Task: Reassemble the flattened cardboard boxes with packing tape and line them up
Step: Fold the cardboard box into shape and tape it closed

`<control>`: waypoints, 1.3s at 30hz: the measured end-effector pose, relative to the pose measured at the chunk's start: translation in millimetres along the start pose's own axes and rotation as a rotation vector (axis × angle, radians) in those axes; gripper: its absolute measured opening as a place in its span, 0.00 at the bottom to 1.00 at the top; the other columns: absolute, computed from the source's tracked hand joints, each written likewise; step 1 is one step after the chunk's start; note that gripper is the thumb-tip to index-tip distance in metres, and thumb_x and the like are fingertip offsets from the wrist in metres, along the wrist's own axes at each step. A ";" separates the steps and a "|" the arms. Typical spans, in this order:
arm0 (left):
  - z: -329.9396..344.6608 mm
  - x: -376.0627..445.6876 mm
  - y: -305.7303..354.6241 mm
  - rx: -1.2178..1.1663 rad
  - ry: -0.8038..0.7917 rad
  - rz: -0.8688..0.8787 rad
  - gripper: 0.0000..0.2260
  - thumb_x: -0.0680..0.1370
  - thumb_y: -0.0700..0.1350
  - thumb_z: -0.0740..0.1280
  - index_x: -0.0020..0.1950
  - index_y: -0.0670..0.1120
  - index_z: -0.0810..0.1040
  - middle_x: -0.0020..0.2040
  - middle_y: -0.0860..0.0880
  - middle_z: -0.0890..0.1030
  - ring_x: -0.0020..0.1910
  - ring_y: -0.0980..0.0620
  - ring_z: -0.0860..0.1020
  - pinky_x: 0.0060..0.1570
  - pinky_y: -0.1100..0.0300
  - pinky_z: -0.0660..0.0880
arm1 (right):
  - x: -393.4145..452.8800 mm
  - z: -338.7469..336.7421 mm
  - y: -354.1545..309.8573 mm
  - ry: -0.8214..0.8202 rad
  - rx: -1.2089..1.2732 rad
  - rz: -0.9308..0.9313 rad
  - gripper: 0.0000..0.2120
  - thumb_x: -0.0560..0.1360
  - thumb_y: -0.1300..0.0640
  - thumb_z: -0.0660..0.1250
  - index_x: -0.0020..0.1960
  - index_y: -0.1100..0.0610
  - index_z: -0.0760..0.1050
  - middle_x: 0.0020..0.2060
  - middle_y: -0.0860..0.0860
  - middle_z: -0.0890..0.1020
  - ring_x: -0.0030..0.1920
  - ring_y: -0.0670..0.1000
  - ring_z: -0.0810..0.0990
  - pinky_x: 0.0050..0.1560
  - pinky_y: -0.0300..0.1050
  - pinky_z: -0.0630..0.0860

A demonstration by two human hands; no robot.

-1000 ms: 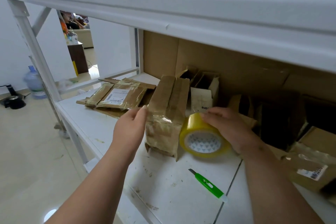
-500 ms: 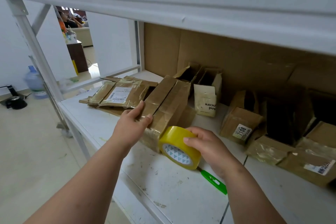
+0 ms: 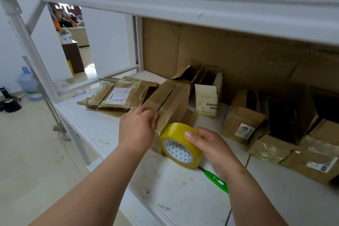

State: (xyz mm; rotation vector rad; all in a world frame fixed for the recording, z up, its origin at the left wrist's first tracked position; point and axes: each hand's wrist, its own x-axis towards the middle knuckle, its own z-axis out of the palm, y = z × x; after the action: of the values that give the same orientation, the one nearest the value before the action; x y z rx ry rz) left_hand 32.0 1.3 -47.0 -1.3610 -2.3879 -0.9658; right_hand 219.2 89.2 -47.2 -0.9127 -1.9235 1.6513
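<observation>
Box [image 3: 166, 104] taping on the shelf [image 3: 183, 185].
Left hand [image 3: 137, 130] presses flaps; right hand [image 3: 211, 145] grips tape [image 3: 176, 140]: keep seam closed, pull straight.

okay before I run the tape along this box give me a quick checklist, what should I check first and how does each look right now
1. Box steadied: ok. The left hand presses on the near end of the box.
2. Tape in hand: ok. The right hand grips the yellow tape roll against the box's near end.
3. Tape end stuck down: cannot tell. The roll hides it.
4. Top flaps closed: not ok. A dark gap runs between them.
5. Cutter within reach: ok. The green knife lies on the shelf under the right wrist.
6. Room to line up: ok. Bare shelf shows in front of the other boxes.
</observation>
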 end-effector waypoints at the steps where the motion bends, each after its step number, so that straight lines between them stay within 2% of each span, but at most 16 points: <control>1: 3.4 -2.9 -1.7 0.019 -0.041 0.007 0.16 0.81 0.57 0.60 0.60 0.51 0.83 0.61 0.54 0.80 0.65 0.47 0.74 0.61 0.50 0.66 | -0.2 0.0 1.0 -0.005 -0.003 -0.001 0.23 0.66 0.37 0.68 0.50 0.54 0.82 0.44 0.52 0.86 0.46 0.48 0.85 0.49 0.45 0.79; 3: 6.3 -7.3 -7.5 0.078 -0.135 0.031 0.29 0.79 0.68 0.50 0.68 0.53 0.77 0.68 0.56 0.76 0.73 0.51 0.67 0.69 0.48 0.64 | -0.3 -0.9 2.5 -0.019 -0.018 0.002 0.21 0.70 0.38 0.66 0.52 0.52 0.81 0.46 0.49 0.86 0.48 0.47 0.85 0.49 0.42 0.80; 5: 6.5 -8.5 -16.4 0.080 -0.182 0.073 0.38 0.75 0.73 0.42 0.72 0.54 0.73 0.73 0.56 0.71 0.77 0.54 0.61 0.73 0.47 0.62 | -1.2 -1.6 3.4 -0.024 0.012 0.018 0.14 0.77 0.45 0.66 0.55 0.52 0.80 0.47 0.48 0.85 0.50 0.46 0.83 0.47 0.38 0.77; 8: 4.9 -7.0 -23.0 0.059 -0.222 0.098 0.45 0.71 0.77 0.36 0.75 0.53 0.69 0.75 0.55 0.69 0.78 0.55 0.58 0.75 0.49 0.58 | -4.7 -2.2 5.2 -0.041 0.107 0.043 0.08 0.79 0.56 0.64 0.54 0.55 0.81 0.48 0.51 0.85 0.49 0.45 0.83 0.47 0.36 0.76; 11: 3.0 -4.3 -23.0 0.045 -0.240 0.109 0.48 0.69 0.78 0.35 0.75 0.53 0.69 0.75 0.56 0.68 0.78 0.56 0.57 0.76 0.51 0.57 | -9.1 -0.1 8.0 -0.091 0.183 0.028 0.11 0.76 0.54 0.67 0.55 0.57 0.80 0.49 0.54 0.85 0.49 0.49 0.83 0.51 0.42 0.77; 15: -4.3 2.4 -30.1 0.010 -0.282 0.148 0.43 0.71 0.76 0.42 0.75 0.52 0.69 0.75 0.55 0.68 0.78 0.55 0.58 0.75 0.57 0.53 | -15.7 -0.1 14.2 -0.119 0.218 0.046 0.13 0.71 0.50 0.72 0.51 0.57 0.81 0.45 0.53 0.85 0.47 0.51 0.83 0.50 0.46 0.78; 17: -9.0 7.2 -32.4 0.003 -0.314 0.178 0.40 0.73 0.73 0.45 0.76 0.51 0.68 0.76 0.54 0.68 0.78 0.55 0.58 0.74 0.59 0.53 | -21.1 -2.5 21.6 -0.110 0.258 0.072 0.14 0.72 0.49 0.72 0.52 0.57 0.82 0.47 0.55 0.86 0.49 0.54 0.84 0.53 0.48 0.78; 20: -13.6 10.4 -29.5 0.001 -0.360 0.153 0.32 0.79 0.67 0.52 0.77 0.49 0.64 0.77 0.48 0.66 0.78 0.50 0.59 0.74 0.52 0.60 | -28.7 -1.8 31.0 -0.121 0.355 0.108 0.21 0.70 0.50 0.73 0.59 0.61 0.80 0.53 0.58 0.85 0.56 0.57 0.83 0.61 0.51 0.76; 23: -10.2 8.2 -25.0 -0.016 -0.277 0.181 0.23 0.81 0.60 0.57 0.68 0.46 0.73 0.72 0.44 0.72 0.76 0.43 0.63 0.69 0.45 0.66 | -31.8 1.7 32.1 -0.195 0.297 0.082 0.17 0.69 0.54 0.67 0.55 0.59 0.81 0.48 0.55 0.85 0.50 0.54 0.82 0.54 0.46 0.76; 25: -3.5 3.9 -23.5 0.055 -0.123 0.229 0.20 0.80 0.59 0.57 0.57 0.47 0.81 0.63 0.44 0.79 0.64 0.37 0.74 0.59 0.42 0.72 | -33.0 3.4 30.6 -0.228 0.226 0.064 0.15 0.69 0.54 0.67 0.54 0.58 0.80 0.47 0.54 0.85 0.49 0.52 0.82 0.53 0.44 0.75; 27: 2.3 -2.6 -19.7 0.057 0.019 0.185 0.15 0.79 0.55 0.63 0.53 0.47 0.84 0.52 0.44 0.78 0.50 0.39 0.74 0.49 0.43 0.75 | -33.8 2.5 31.9 -0.234 0.205 0.050 0.16 0.70 0.53 0.67 0.55 0.59 0.79 0.49 0.54 0.85 0.50 0.51 0.82 0.55 0.45 0.75; 28: 3.5 -7.0 -16.2 0.023 0.054 0.144 0.13 0.79 0.53 0.66 0.55 0.47 0.85 0.49 0.45 0.76 0.48 0.41 0.73 0.47 0.45 0.75 | -35.4 1.4 31.8 -0.237 0.206 0.045 0.17 0.71 0.53 0.67 0.56 0.60 0.79 0.49 0.55 0.85 0.50 0.52 0.82 0.55 0.45 0.75; 31: 0.8 -21.9 -4.1 -0.110 -0.007 -0.083 0.18 0.77 0.59 0.66 0.64 0.54 0.81 0.50 0.49 0.69 0.50 0.49 0.70 0.48 0.54 0.71 | -39.5 -5.2 32.9 -0.274 0.203 0.041 0.18 0.73 0.54 0.67 0.59 0.62 0.78 0.51 0.56 0.84 0.52 0.53 0.82 0.55 0.43 0.77; 34: -1.8 -31.0 3.5 -0.277 -0.176 -0.290 0.26 0.75 0.61 0.69 0.72 0.62 0.70 0.55 0.48 0.71 0.50 0.51 0.73 0.49 0.57 0.70 | -44.0 -16.2 29.8 -0.300 0.141 0.054 0.15 0.74 0.57 0.68 0.60 0.60 0.79 0.53 0.54 0.85 0.55 0.53 0.83 0.60 0.44 0.77; 37: -0.6 -37.5 11.3 -0.473 -0.255 -0.373 0.30 0.77 0.53 0.71 0.76 0.65 0.62 0.53 0.48 0.76 0.44 0.54 0.74 0.42 0.60 0.69 | -40.2 -31.2 29.2 -0.071 -0.022 0.084 0.09 0.76 0.62 0.69 0.55 0.53 0.82 0.49 0.50 0.86 0.55 0.51 0.83 0.61 0.44 0.76; 39: 0.2 -40.5 15.6 -0.576 -0.245 -0.417 0.31 0.78 0.48 0.71 0.76 0.64 0.61 0.47 0.51 0.75 0.43 0.57 0.74 0.39 0.64 0.68 | -34.6 -42.5 31.9 0.105 -0.289 0.139 0.09 0.75 0.60 0.70 0.50 0.48 0.81 0.47 0.47 0.85 0.52 0.48 0.83 0.57 0.42 0.76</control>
State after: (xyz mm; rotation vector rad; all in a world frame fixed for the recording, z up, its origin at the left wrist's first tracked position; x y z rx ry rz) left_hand 67.0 -20.7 -60.3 -1.2099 -2.7727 -1.8039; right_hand 278.9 95.5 -67.5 -1.2440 -2.1011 1.3872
